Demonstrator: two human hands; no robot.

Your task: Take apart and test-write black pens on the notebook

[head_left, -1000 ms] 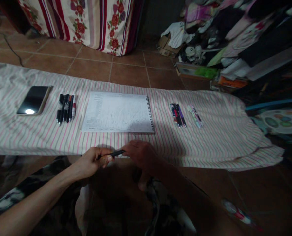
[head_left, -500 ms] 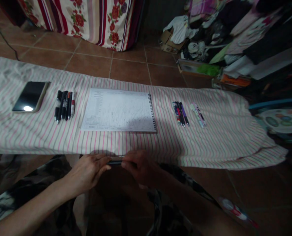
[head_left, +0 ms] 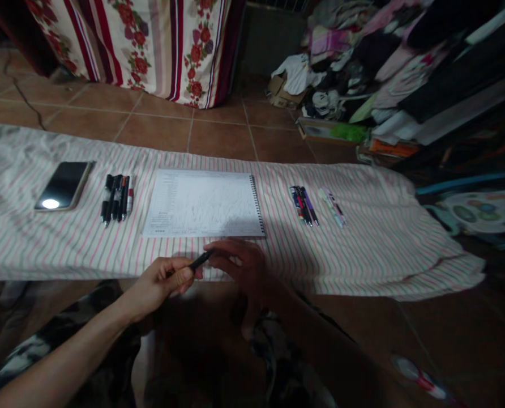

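Note:
My left hand (head_left: 161, 281) is closed round a black pen (head_left: 198, 262), which points up and to the right. Fingertips of my right hand (head_left: 244, 271) pinch the pen's tip end while its other fingers hang loose. Both hands hover over the near edge of a striped cloth (head_left: 363, 249). Just beyond them lies a spiral notebook (head_left: 204, 203), open on a scribbled page.
Left of the notebook lie a row of dark pens (head_left: 116, 198) and a phone (head_left: 63, 185) with a light glare. To the right are several coloured pens (head_left: 303, 205) and pale pens (head_left: 331, 207). Clothes and boxes (head_left: 346, 85) pile up at the back right, a floral sheet (head_left: 150, 39) behind.
The pen was level between both hands half a second ago; now it tilts up toward the notebook and both hands have risen slightly. The view has shifted a little.

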